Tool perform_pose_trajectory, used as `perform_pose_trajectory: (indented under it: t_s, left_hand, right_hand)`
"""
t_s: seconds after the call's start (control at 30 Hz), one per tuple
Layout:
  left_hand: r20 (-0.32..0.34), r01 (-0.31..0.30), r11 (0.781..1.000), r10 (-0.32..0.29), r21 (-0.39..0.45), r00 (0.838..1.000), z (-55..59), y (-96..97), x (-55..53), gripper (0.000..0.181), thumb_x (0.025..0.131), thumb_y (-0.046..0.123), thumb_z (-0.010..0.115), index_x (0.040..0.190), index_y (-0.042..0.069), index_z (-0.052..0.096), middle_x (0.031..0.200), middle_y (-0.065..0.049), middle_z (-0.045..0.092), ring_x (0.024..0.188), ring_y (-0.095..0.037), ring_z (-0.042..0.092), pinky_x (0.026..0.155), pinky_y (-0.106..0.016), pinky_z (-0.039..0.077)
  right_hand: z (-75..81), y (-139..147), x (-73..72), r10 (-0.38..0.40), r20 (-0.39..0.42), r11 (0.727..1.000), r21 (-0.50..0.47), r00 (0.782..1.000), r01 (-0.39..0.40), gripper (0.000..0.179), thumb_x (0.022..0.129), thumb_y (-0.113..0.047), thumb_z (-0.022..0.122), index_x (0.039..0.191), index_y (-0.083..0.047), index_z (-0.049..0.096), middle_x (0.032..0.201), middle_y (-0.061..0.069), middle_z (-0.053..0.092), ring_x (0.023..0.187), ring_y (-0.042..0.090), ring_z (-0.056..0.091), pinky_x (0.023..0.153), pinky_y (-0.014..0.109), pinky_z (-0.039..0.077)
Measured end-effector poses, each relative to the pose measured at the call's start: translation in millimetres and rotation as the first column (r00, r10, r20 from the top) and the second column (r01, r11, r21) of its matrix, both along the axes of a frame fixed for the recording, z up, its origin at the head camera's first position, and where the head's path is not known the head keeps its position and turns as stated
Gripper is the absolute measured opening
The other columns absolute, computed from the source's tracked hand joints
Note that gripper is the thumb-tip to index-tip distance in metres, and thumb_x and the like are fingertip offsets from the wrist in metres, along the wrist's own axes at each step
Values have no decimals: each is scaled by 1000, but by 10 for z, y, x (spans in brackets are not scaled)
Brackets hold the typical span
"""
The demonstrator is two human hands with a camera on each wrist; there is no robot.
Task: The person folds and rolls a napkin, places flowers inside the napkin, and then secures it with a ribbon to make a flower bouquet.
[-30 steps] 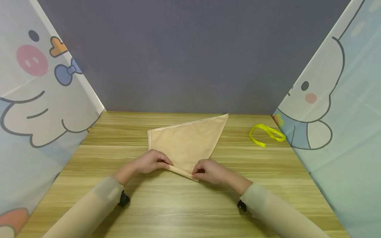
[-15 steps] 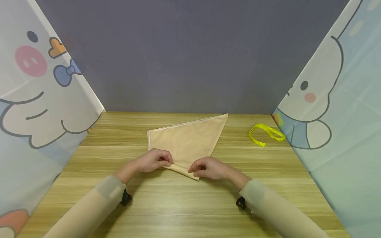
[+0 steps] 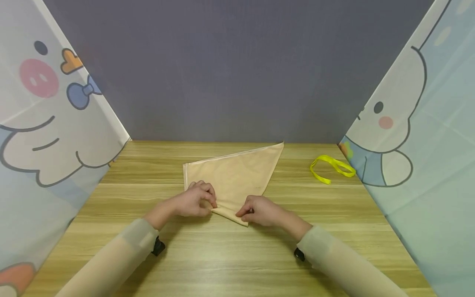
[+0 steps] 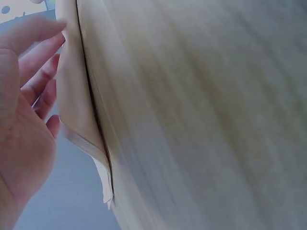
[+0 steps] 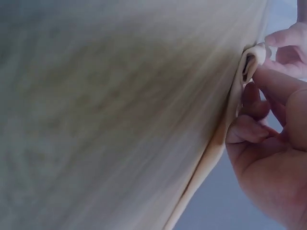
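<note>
A thin beige cloth [image 3: 233,173] lies on the table, its near edge rolled into a slanting strip. At the roll's left part, my left hand [image 3: 191,202] touches the cloth with its fingertips, thumb and index finger apart. The left wrist view shows that hand [image 4: 24,115] with loosely bent fingers beside the cloth [image 4: 74,91]. My right hand [image 3: 261,210] pinches the roll near its right end. In the right wrist view, the fingers of the right hand [image 5: 273,139] are at the coiled end of the cloth [image 5: 252,62].
A looped yellow ribbon [image 3: 332,167] lies on the wooden table [image 3: 230,260] at the right. A grey panel [image 3: 237,70] rises behind the table. Cartoon-printed sheets [image 3: 48,123] stand along both sides. Each wrist wears a small black device.
My left fingers have spread and shifted on the roll. The right hand loosened, then closed on the rolled edge again. The rolled strip looks thicker; the ribbon stays put.
</note>
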State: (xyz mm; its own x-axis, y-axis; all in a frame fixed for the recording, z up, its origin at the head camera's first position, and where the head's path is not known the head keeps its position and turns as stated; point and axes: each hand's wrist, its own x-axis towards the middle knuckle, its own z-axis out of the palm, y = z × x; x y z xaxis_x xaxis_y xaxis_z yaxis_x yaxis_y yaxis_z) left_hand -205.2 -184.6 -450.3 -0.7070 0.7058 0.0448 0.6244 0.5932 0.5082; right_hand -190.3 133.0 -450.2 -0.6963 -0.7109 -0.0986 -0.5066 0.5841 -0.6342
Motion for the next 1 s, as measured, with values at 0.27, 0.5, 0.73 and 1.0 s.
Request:
perform_pose_trajectory:
  t_s: [0.27, 0.5, 0.73, 1.0]
  left_hand:
    - [52, 25, 999, -26, 24, 998, -21, -34, -17, 13, 98, 16, 82, 107, 26, 85, 106, 14, 73, 105, -7, 65, 97, -40, 30]
    - [104, 84, 993, -93, 88, 990, -53, 7, 45, 12, 100, 11, 81, 106, 20, 86, 103, 7, 77, 101, -2, 71, 102, -28, 54]
    - [155, 102, 990, -116, 98, 981, -18, 73, 136, 12, 98, 10, 84, 107, 17, 86, 105, 4, 76, 99, -2, 70, 91, -23, 62]
    - [98, 131, 982, -145, 132, 985, -76, 22, 109, 11, 101, 14, 81, 111, 16, 87, 105, 7, 79, 97, -1, 71, 88, -24, 62]
  right_hand:
    - [52, -76, 51, 34, -77, 998, 56, 996, -30, 24, 95, -30, 89, 113, -14, 85, 99, -7, 72, 86, 2, 61, 81, 23, 54]
    - [32, -18, 95, 60, -81, 995, 83, 995, -53, 21, 94, -31, 90, 109, -19, 81, 97, -10, 68, 84, 2, 58, 79, 22, 52]
    - [37, 72, 171, 103, -120, 992, 88, 987, -93, 25, 92, -31, 92, 110, -18, 81, 100, -9, 69, 86, 4, 60, 80, 21, 52]
    - [24, 132, 186, 145, -168, 989, 57, 975, -137, 13, 102, -23, 80, 113, -17, 84, 103, -8, 75, 88, -2, 63, 82, 20, 55]
